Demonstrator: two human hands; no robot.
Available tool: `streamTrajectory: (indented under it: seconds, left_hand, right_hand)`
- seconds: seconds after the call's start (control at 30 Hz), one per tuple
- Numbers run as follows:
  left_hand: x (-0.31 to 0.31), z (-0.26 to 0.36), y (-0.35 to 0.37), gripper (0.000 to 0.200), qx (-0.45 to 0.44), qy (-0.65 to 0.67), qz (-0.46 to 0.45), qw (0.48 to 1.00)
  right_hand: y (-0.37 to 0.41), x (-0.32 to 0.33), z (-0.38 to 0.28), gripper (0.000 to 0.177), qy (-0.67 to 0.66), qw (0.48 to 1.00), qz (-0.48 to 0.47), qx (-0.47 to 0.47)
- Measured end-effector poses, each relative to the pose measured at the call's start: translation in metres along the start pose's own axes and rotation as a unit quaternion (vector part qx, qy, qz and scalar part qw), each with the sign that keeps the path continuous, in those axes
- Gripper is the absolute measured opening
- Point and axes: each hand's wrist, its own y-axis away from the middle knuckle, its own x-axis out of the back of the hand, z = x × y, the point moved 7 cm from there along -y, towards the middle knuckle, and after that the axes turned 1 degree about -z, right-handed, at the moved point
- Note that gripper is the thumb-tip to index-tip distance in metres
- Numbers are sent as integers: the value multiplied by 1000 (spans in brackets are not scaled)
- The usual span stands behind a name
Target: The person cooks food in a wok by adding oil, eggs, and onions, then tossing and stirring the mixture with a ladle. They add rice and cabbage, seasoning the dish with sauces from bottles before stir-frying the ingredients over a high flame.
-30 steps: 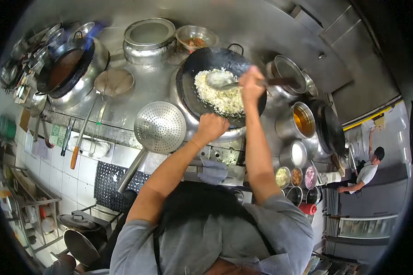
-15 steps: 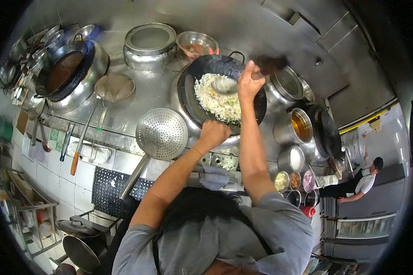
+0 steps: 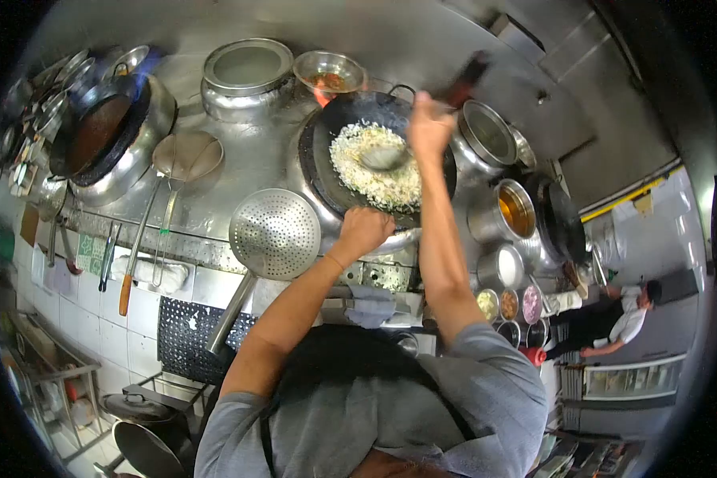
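- The wok (image 3: 381, 108) sits upper centre of the frame, with loose white rice (image 3: 357, 185) spread across its base.
- The right hand (image 3: 432, 131) grasps the ladle (image 3: 385, 158) by its handle, above the wok's right side; the ladle's bowl is in the rice, and the dark end of the handle is blurred.
- The left hand (image 3: 366, 231) is clenched on the wok's near edge – the part inside its grip is hidden.
- Just left of that hand lies a skimmer (image 3: 275, 233), its handle slanting toward the bottom of the frame.
- A sieve (image 3: 187, 156) rests farther left, and a second wok (image 3: 141, 119) holding something brown stands upper left.
- Behind the rice wok is a metal bowl (image 3: 307, 78) of reddish food; a wide pot (image 3: 247, 102) stands left of it.
- Right of centre, a pot (image 3: 486, 223) holds orange liquid – small tubs of ingredients (image 3: 509, 304) sit below it.
- Far right, a co-worker (image 3: 613, 323) in a white top is visible.
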Motion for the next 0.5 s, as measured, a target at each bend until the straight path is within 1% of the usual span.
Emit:
streamTrajectory:
  seconds: [0.03, 0.07, 0.1, 0.13, 0.17, 0.2, 0.23, 0.27, 0.3, 0.37, 0.4, 0.43, 0.5]
  left_hand:
    - [-2, -4, 1, 36, -2, 8, 13, 1000]
    - [-5, -5, 1, 36, 2, -3, 4, 1000]
    - [-6, -6, 2, 36, 5, -6, 2, 1000]
    - [-6, -5, 1, 36, 3, -9, 1, 1000]
    - [-6, -3, 0, 36, -3, -11, -4, 1000]
    - [-1, -1, -2, 36, 12, -7, -25, 1000]
    - [-3, 1, 1, 36, 15, -12, -30, 999]
    - [-3, 1, 1, 37, 19, -19, -30, 999]
    - [-2, -1, -1, 37, 25, -27, -28, 999]
    - [-2, -3, -3, 37, 15, -32, -6, 999]
    - [-2, -2, -1, 37, 14, -29, -3, 999]
    - [-3, 0, -1, 37, 10, -26, -3, 1000]
    - [-8, 3, 3, 34, 3, -36, -15, 999]
  right_hand:
    - [-1, 28, -40, 36, 27, 999, 36, 3]
    - [1, 47, -41, 37, -55, 996, 2, -70]
    - [4, 58, -35, 37, -134, 980, -26, -144]
    - [6, 59, -1, 41, -110, 986, 18, -121]
    - [19, 51, -5, 44, 93, 993, 5, -70]
    - [19, 39, 23, 46, -24, 989, -93, -110]
    - [17, 23, 28, 47, -143, 960, -191, -144]
    - [4, 34, 27, 47, -112, 979, -139, -102]
    - [-6, 47, 32, 37, -116, 984, -78, -112]
    - [-2, 73, -2, 38, -184, 972, -26, -142]
    - [5, 78, 1, 38, -215, 973, -12, -84]
    - [18, 67, 20, 46, -212, 966, 2, -149]
    - [32, 29, 54, 46, -270, 944, -126, -141]
